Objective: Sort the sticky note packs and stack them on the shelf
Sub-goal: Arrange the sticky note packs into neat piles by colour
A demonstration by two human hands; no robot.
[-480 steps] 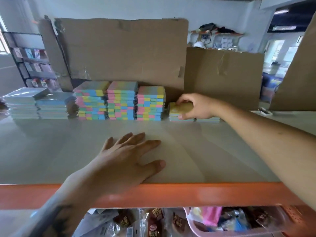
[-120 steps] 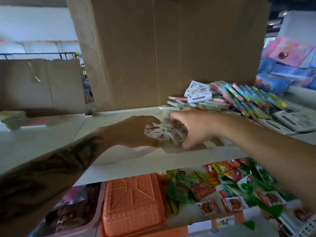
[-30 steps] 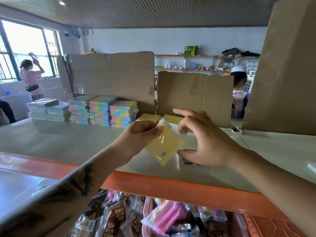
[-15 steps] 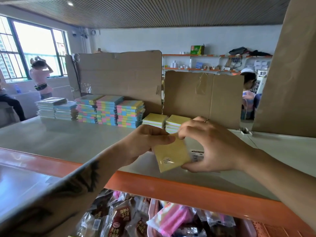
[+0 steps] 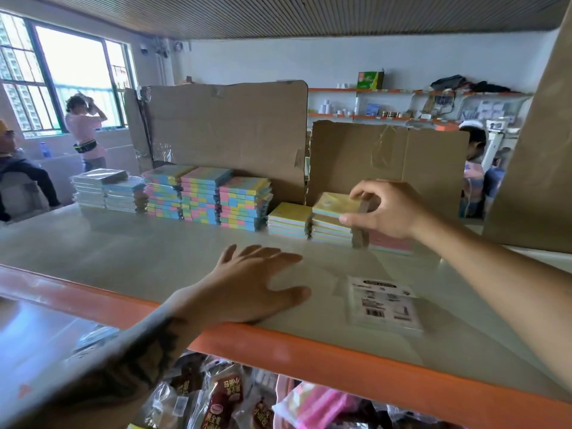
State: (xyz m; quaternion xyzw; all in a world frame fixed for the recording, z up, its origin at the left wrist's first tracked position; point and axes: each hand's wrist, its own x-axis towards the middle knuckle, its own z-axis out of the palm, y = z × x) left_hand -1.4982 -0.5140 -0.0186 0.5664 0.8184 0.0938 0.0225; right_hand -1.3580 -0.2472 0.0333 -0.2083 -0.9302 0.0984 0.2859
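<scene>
**Yellow pack set on the right-hand stack**

Right of centre in the frame: right hand [image 5: 387, 209], fingers curled, grip closed round a yellow sticky note pack [image 5: 335, 204], thumb on its near edge, fingertips over its far right corner. Pack lying on top of the right yellow stack [image 5: 329, 229], slightly askew. Just left of it and touching, a second, lower yellow stack [image 5: 288, 219]. Partly hidden behind the right hand, a low pink pile [image 5: 391, 241] on the shelf.

Lower centre: left hand [image 5: 250, 284], flat and spread, grip open and holding nothing, palm down on the grey shelf [image 5: 154, 258] just behind its orange front rail [image 5: 340, 363]. To its right, apart from both hands, one clear-wrapped white pack [image 5: 383, 301] lying flat, printed label and barcodes up, blurred.

Left of centre, along the back: three tall multicoloured stacks [image 5: 204, 195] side by side, pink, blue, yellow and green bands. Further left, two shorter pale blue stacks [image 5: 105, 191], touching the coloured ones.

Behind the stacks: a large cardboard sheet [image 5: 223, 134] standing upright, a smaller taped one [image 5: 387, 159] to its right, a third board [image 5: 538, 150] at the right edge of the frame.

Bottom of the frame, beneath the rail: wrapped snack packets [image 5: 223, 400] and a pink bundle [image 5: 312, 404].

Upper left: a window [image 5: 68, 75], with a person in pink [image 5: 85, 131] standing before it.
</scene>
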